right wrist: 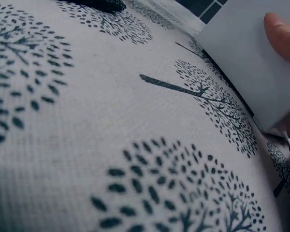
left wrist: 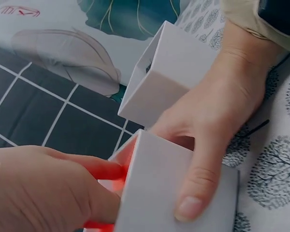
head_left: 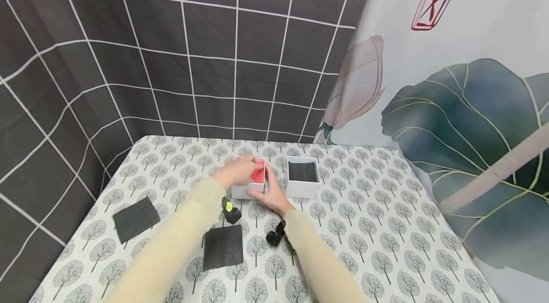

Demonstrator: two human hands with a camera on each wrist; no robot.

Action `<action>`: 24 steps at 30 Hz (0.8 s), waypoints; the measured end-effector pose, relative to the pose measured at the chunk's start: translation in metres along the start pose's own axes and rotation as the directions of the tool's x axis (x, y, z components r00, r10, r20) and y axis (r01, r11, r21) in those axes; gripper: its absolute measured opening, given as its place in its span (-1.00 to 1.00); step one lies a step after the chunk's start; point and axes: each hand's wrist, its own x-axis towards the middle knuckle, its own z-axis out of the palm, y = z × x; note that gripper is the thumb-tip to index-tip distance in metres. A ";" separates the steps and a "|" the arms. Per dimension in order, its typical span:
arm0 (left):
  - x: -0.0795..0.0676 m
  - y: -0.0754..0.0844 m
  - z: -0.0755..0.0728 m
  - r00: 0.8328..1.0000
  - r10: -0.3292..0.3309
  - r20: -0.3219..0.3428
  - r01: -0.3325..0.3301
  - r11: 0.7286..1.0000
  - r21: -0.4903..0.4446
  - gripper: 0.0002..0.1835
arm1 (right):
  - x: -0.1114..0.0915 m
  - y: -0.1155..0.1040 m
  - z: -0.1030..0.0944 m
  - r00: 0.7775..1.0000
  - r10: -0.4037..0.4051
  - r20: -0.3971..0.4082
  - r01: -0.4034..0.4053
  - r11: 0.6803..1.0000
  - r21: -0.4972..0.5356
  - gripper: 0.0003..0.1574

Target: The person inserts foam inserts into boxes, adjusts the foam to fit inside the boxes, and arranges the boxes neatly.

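A white box (head_left: 241,192) with a bright red inside stands near the back middle of the table. My left hand (head_left: 238,171) reaches over its left rim, fingers pointing down against the red sheet-like lining (head_left: 258,175); the fingertips are hidden inside. In the left wrist view, one left finger (left wrist: 99,166) lies fairly straight along the red inner wall. My right hand (head_left: 273,193) grips the box's right front corner, with the thumb (left wrist: 198,193) flat on the outer wall and the other fingers around the side. The right wrist view shows that thumb on the box wall (right wrist: 251,53).
A second white box (head_left: 301,191) stands just right, with a dark square piece (head_left: 303,172) inside. Two more dark squares lie on the tree-patterned tablecloth (head_left: 377,236): one at the left (head_left: 136,219), one in front (head_left: 223,247). A dark gridded curtain (head_left: 210,74) hangs behind.
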 end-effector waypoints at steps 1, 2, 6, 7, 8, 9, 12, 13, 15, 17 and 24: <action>-0.001 -0.001 0.001 1.000 0.000 -0.006 0.000 1.000 -0.020 -0.36 | 0.000 -0.001 -0.001 1.000 -0.001 0.003 0.001 1.000 -0.007 0.34; -0.001 -0.001 0.002 1.000 0.000 -0.015 -0.001 0.999 -0.049 -0.36 | -0.001 -0.001 -0.001 1.000 0.005 0.004 -0.005 1.000 -0.013 0.34; -0.005 -0.004 0.008 0.997 -0.001 -0.076 -0.013 0.983 -0.182 -0.42 | -0.004 -0.004 -0.005 1.000 0.016 0.007 -0.016 0.999 -0.030 0.38; -0.007 -0.005 0.009 0.995 0.002 -0.099 -0.022 0.979 -0.204 -0.45 | -0.004 -0.005 -0.005 1.000 0.017 0.006 -0.017 0.999 -0.031 0.40; -0.008 -0.006 0.010 0.991 0.011 -0.130 -0.040 0.975 -0.220 -0.47 | -0.005 -0.006 -0.006 1.000 0.019 0.002 -0.019 0.999 -0.029 0.42; -0.010 -0.007 0.011 0.987 0.018 -0.157 -0.054 0.972 -0.227 -0.49 | -0.005 -0.007 -0.006 1.000 0.021 -0.001 -0.021 0.999 -0.024 0.43; -0.016 -0.010 0.014 0.964 0.064 -0.259 -0.122 0.969 -0.215 -0.54 | -0.008 -0.008 -0.007 1.000 0.013 -0.007 -0.013 1.000 -0.011 0.45; -0.020 -0.011 0.015 0.956 0.072 -0.285 -0.137 0.967 -0.215 -0.54 | -0.009 -0.008 -0.007 1.000 0.004 -0.007 -0.004 1.000 -0.013 0.45; -0.027 -0.012 0.016 0.942 0.078 -0.328 -0.157 0.962 -0.222 -0.53 | -0.012 -0.009 -0.006 1.000 -0.010 -0.005 0.010 1.000 -0.026 0.43; -0.035 -0.014 0.019 0.928 0.074 -0.365 -0.170 0.957 -0.237 -0.52 | -0.016 -0.009 -0.005 1.000 -0.030 -0.002 0.030 0.999 -0.039 0.42; -0.069 -0.025 0.038 0.849 0.093 -0.521 -0.235 0.948 -0.214 -0.50 | -0.042 -0.024 -0.009 0.999 -0.037 0.040 0.039 0.998 -0.059 0.35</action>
